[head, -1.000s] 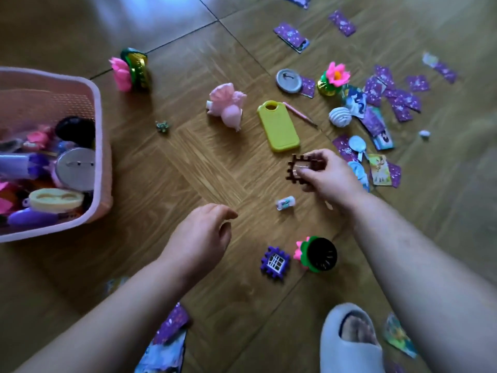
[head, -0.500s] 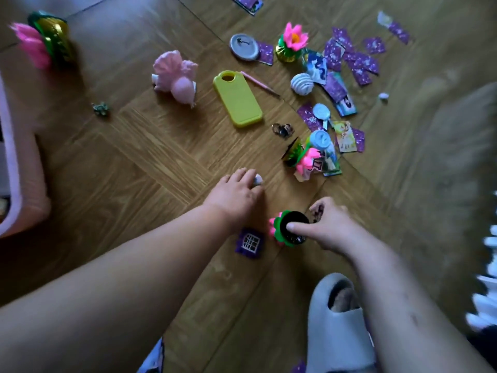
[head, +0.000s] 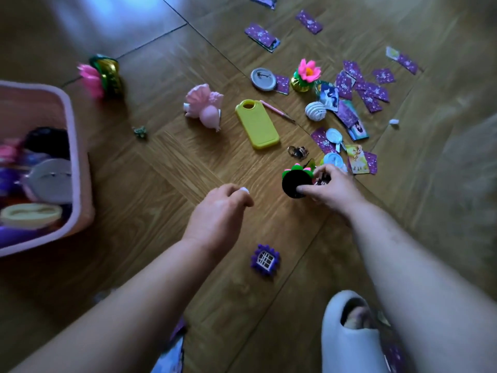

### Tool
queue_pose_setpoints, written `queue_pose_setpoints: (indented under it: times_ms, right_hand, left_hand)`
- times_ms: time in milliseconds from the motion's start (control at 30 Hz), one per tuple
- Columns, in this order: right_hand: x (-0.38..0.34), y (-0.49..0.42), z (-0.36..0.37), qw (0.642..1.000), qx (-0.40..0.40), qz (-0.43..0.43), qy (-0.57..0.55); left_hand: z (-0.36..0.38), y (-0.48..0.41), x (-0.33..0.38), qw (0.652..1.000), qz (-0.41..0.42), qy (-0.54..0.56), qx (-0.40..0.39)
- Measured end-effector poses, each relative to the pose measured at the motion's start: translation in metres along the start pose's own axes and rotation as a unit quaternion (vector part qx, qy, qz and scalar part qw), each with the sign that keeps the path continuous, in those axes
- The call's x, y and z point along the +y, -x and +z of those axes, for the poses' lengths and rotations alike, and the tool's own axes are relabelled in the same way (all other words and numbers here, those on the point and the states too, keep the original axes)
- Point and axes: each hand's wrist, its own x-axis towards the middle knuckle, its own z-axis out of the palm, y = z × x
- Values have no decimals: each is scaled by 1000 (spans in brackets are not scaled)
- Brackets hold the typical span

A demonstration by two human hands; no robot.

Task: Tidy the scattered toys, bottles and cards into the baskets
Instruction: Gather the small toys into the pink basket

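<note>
CHANGE: flower toy point(head: 297, 181) is now lifted off the floor point(head: 161, 189), gripped by right hand point(head: 332, 191) | white bottle point(head: 244, 190) is pinched by left hand point(head: 219, 211) | NEXT: both are judged ready for pink basket point(head: 76, 162), well left

Dim indoor light, warm cast. Pale-blue glare patch on glossy brown wood-pattern floor point(head: 115, 12), top left. Soft shadows beside toys. Motion blur on pink plastic basket point(head: 78, 184) at left edge & on frame's right side. Wide-angle stretch at corners; centre fairly sharp.
</note>
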Motion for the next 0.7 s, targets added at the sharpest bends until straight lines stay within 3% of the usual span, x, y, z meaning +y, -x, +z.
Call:
queue_pose_setpoints:
  times_ms: [267,433,567,700]
  right_hand:
    - [-27,20,41,991,-38,-42,122]
    - [-60,28,50,992,-38,-50,111]
    - [-83,35,51,999,6,-42,18]
    - [-93,44,55,998,-9,-52,-20]
  left_hand:
    - [-70,31,-21,987,-21,10,157]
    - [-122,41,-53,963,-62,-38,258]
    - [-143,50,-69,949,-116,-46,289]
    - [-133,62,-64,959,-123,-26,253]
